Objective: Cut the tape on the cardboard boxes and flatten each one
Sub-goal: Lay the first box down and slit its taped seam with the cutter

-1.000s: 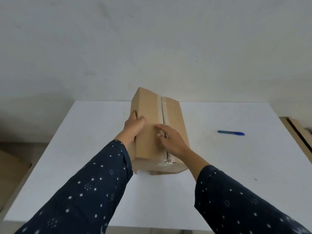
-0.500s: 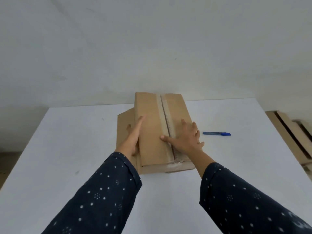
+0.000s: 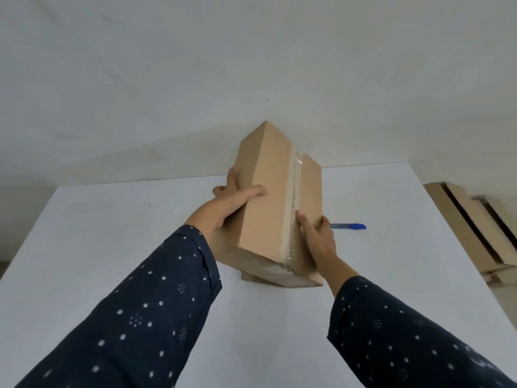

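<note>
Holding the cardboard box (image 3: 268, 197) from both sides, the left grip (image 3: 232, 203) wraps the 9 o'clock wall with its thumb laid across the top face. The right grip (image 3: 319, 239) clasps the 3 o'clock wall, thumb resting just beside the tape (image 3: 293, 191). Both are closed round the box and neither carries a tool. The box is tilted: its 12 o'clock end is raised and its 6 o'clock end sits low over the tabletop (image 3: 112, 233). A scrap of brown card (image 3: 251, 276) shows beneath that end; whether it is a loose flap or a separate piece I cannot tell. The tape runs from 12 to 6 down the top face, and the ragged line along it suggests it is already slit, though that is not certain. The step looks like turning the box to reach another taped face or to begin collapsing it. To do it well, pivot on the low 6 o'clock edge instead of lifting the box free. Press evenly on opposite walls, and hold the thumbs off the seam so the flaps do not buckle inward. Mind the pen (image 3: 348, 226) lying at 3 o'clock, near the right grip, and swing the box clear of it. The flattened cardboard (image 3: 470, 228), farther out at 3 o'clock past the tabletop's edge, seems the likely place for this box once it is flat.
</note>
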`<move>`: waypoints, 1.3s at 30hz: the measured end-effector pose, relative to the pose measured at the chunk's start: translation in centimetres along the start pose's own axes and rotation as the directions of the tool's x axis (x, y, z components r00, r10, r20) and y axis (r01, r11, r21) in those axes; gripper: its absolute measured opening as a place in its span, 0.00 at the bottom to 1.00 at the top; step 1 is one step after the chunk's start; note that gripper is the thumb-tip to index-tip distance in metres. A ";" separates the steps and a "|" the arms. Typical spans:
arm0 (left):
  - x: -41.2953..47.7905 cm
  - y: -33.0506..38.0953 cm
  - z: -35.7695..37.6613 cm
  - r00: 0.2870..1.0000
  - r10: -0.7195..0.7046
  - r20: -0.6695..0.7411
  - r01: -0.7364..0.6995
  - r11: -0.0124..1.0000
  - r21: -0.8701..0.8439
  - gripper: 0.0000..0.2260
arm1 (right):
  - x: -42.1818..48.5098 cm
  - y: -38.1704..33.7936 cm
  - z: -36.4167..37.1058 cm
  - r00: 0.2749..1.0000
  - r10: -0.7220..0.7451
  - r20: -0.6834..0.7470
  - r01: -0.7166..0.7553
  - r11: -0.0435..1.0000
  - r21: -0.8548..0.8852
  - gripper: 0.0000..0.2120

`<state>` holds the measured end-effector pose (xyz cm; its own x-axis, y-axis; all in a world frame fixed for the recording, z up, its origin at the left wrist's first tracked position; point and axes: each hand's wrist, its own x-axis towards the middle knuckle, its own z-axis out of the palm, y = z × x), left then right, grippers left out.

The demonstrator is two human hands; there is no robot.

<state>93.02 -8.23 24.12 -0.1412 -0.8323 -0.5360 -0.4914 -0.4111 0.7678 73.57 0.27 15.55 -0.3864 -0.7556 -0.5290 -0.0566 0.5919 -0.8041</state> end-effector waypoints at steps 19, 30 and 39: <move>3.6 -9.7 2.0 0.792 0.514 -0.331 -0.165 0.701 0.693 0.21 | 8.2 2.7 -6.4 0.965 -0.236 0.115 0.203 0.397 -0.895 0.27; 4.8 -9.3 1.1 0.829 0.460 -0.317 -0.165 0.744 0.648 0.23 | 7.6 -7.0 -3.0 0.837 -0.543 -0.068 0.342 0.617 -0.709 0.08; 4.8 -9.8 0.4 0.866 0.419 -0.273 -0.179 0.769 0.613 0.26 | 5.2 -13.3 7.5 0.864 -0.459 0.209 0.466 0.571 -0.676 0.12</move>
<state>96.78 -8.05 13.84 -0.0939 -0.9945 -0.0462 -0.8796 0.0611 0.4718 79.27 -13.64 21.49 -0.1154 -0.9827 -0.1449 -0.8347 0.1750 -0.5221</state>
